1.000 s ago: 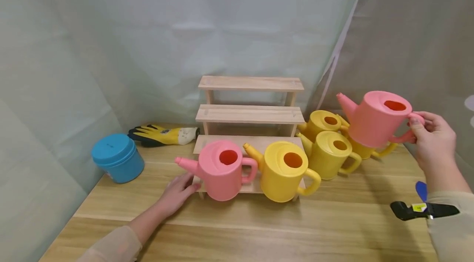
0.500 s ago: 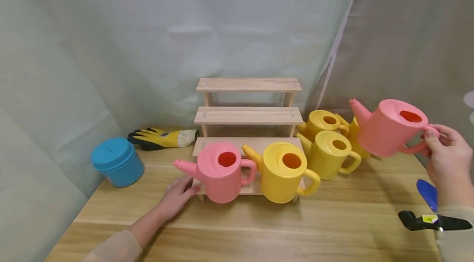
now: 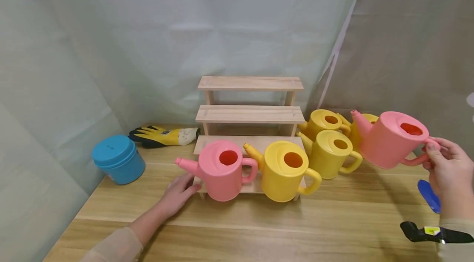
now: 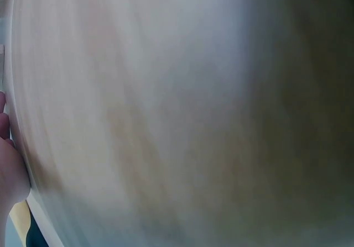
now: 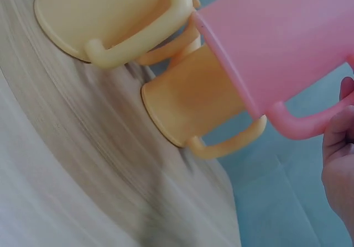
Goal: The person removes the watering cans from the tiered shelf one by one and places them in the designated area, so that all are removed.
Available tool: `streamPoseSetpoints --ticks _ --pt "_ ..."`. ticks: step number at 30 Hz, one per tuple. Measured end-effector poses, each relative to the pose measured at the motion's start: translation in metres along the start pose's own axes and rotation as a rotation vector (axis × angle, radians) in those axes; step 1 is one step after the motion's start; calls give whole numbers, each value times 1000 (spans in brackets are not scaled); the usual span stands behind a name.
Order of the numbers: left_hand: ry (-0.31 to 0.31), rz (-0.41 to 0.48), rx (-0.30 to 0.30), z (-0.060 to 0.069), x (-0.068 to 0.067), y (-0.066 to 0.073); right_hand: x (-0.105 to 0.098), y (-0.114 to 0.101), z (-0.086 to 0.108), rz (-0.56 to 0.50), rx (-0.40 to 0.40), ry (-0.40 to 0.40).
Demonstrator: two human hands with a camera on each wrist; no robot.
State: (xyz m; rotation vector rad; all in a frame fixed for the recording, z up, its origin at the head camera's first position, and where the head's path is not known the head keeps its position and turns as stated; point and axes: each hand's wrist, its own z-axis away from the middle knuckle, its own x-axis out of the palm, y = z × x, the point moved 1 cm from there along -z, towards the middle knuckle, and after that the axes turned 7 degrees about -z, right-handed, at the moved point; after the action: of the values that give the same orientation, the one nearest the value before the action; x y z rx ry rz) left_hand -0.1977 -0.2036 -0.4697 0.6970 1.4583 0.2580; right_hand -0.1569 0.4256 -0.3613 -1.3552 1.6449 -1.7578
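We see the right hand (image 3: 451, 168) gripping the handle (image 5: 304, 126) of a pink watering can (image 3: 390, 142), held above the desk (image 3: 296, 229) beside three yellow watering cans (image 3: 327, 158). The left hand (image 3: 178, 195) lies at the left end of the wooden stand (image 3: 249, 114); whether it grips there, we cannot tell.

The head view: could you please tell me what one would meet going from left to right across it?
Blue container, left hand, pink watering can, nearest yellow watering can, frontmost of three yellow cans behind it, held pink watering can, right hand.
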Motion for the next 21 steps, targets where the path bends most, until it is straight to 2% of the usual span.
streamPoseSetpoints --ticks 4,9,21 --pt "-4 3 -5 0 0 1 -4 4 2 -69 -4 -28" --pt "1 13 -6 1 0 2 -9 14 1 -133 -1 -101" --pt "1 12 -4 1 0 3 -28 41 6 -194 85 -174"
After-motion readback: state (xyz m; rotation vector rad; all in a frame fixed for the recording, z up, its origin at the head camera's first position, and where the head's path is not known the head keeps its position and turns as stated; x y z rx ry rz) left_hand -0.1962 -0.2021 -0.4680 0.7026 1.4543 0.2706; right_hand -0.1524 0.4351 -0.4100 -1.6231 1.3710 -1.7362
